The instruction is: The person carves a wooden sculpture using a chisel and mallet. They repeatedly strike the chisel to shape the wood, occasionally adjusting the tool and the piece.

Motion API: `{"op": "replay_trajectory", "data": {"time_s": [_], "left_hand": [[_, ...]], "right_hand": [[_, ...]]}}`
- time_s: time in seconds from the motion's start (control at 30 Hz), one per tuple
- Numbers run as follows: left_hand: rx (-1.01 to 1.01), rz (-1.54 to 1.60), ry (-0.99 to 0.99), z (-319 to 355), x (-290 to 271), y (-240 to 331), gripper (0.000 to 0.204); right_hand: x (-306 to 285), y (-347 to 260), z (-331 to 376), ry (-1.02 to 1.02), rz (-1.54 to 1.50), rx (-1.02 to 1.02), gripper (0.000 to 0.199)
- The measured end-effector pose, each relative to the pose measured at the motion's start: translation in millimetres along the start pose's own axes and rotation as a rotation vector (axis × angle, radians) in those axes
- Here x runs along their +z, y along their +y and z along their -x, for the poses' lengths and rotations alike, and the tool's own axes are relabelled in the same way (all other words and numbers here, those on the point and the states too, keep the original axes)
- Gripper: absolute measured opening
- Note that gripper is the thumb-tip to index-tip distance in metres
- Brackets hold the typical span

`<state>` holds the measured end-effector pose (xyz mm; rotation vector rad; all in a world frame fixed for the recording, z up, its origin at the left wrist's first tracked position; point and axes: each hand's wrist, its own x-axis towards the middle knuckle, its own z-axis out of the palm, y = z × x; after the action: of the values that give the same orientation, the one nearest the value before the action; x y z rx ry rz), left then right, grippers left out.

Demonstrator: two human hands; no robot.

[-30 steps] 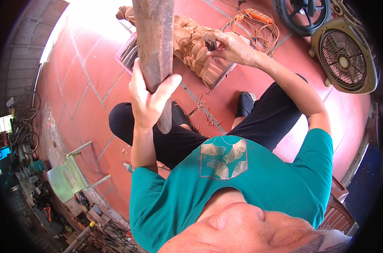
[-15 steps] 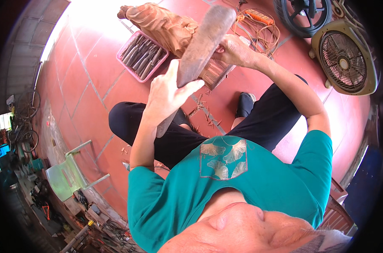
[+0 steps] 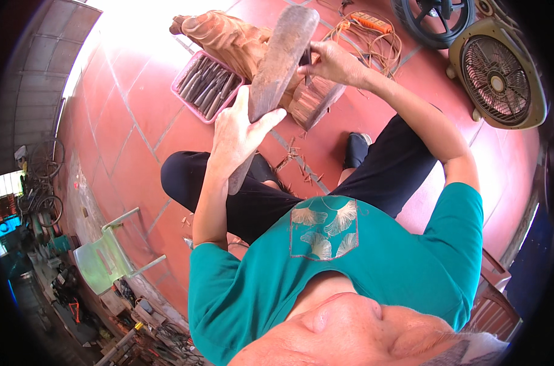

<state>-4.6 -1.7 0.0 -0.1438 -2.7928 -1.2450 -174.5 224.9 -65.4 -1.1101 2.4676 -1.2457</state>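
Note:
My left hand [image 3: 240,131] grips a long, worn wooden mallet [image 3: 280,58] by its lower part; the mallet tilts up and to the right, with its broad head next to my right hand. My right hand [image 3: 332,61] is closed on a dark chisel [image 3: 305,61] set against a reddish-brown wooden carving [image 3: 228,36] that stands on the red tiled floor. The chisel's tip is hidden behind the mallet head and my fingers. I sit on the floor with my legs in black trousers folded in front of me.
A pink tray [image 3: 207,88] with several carving tools lies left of the carving. Wood chips [image 3: 295,165] are scattered by my legs. An orange extension cord [image 3: 374,24], a black wheel [image 3: 435,18] and a floor fan [image 3: 499,76] sit to the right. A green chair [image 3: 106,259] stands lower left.
The mallet swung from upright down toward the right, its head now beside the chisel in my right hand. My right hand stayed on the carving.

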Motion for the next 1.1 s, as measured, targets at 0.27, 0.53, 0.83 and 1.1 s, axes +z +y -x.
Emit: {"op": "replay_trajectory", "data": {"time_s": [0.27,0.53,0.83,1.1], "left_hand": [[0.002,0.165,0.059,-2,-5,2,0.052],[0.058,0.283,0.110,0,-10,19,0.049],[0.000,-0.073,0.008,-4,-1,6,0.051],[0.162,0.300,0.206,-3,-3,16,0.050]], "right_hand": [[-4,14,-3,0.028,-0.112,0.034,0.041],[-1,3,0,-0.049,0.041,-0.021,0.036],[-5,-6,-3,-0.100,0.052,-0.122,0.032],[-5,-5,-2,-0.100,0.031,-0.085,0.036]]}}
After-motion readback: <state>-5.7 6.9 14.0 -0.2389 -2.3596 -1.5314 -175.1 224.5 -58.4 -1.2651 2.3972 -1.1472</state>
